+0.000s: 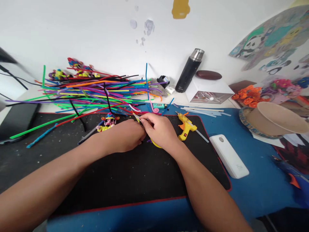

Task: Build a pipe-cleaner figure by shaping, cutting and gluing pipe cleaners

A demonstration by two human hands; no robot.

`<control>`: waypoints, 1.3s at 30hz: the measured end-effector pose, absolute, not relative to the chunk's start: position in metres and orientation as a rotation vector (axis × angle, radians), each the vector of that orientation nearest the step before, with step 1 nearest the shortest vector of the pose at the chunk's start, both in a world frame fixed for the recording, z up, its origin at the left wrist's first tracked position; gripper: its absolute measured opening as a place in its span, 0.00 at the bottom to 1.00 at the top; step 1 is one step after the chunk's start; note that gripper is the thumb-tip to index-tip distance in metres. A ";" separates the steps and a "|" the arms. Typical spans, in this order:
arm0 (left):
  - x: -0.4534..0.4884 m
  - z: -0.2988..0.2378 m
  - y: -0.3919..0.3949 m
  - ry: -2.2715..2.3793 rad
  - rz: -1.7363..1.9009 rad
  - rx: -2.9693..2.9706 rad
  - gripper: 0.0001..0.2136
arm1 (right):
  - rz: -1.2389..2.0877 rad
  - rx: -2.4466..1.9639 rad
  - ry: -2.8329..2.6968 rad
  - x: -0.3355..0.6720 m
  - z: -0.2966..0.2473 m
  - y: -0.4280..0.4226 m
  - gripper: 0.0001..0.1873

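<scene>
Over the middle of the black mat, my left hand (129,135) is curled closed, its fingertips turned away from view. Whatever it holds is hidden. My right hand (160,129) meets it, thumb and fingers closed around what look like yellow-handled scissors (156,144). Their narrow tip sticks out beyond the fingers toward the pipe cleaners, and a curved yellow part shows below the palm. A small purple piece (149,141) lies between the hands. Just behind my left wrist lies a small colourful pipe-cleaner figure (109,120), partly covered by the forearm.
A large heap of pipe cleaners (96,91) spreads along the back left. Right of my hands lie a yellow glue gun (186,126), glue sticks (205,110) and a white power bank (229,156). A black flask (190,71) stands behind; a beige bowl (280,119) sits far right.
</scene>
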State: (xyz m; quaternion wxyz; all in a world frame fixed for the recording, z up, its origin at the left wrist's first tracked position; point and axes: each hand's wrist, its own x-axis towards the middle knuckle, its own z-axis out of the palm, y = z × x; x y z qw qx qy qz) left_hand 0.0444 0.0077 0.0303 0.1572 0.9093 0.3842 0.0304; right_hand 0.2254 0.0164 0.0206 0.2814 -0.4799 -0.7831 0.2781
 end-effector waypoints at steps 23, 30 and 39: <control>0.023 0.072 0.030 1.237 0.591 1.954 0.11 | 1.281 -1.080 -1.535 0.225 0.021 0.018 0.07; 0.029 0.070 0.031 1.132 0.764 1.713 0.14 | 1.289 -1.076 -1.459 0.225 0.022 0.017 0.11; 0.028 0.073 0.032 1.256 0.838 1.781 0.14 | 1.367 -1.044 -1.468 0.223 0.024 0.016 0.12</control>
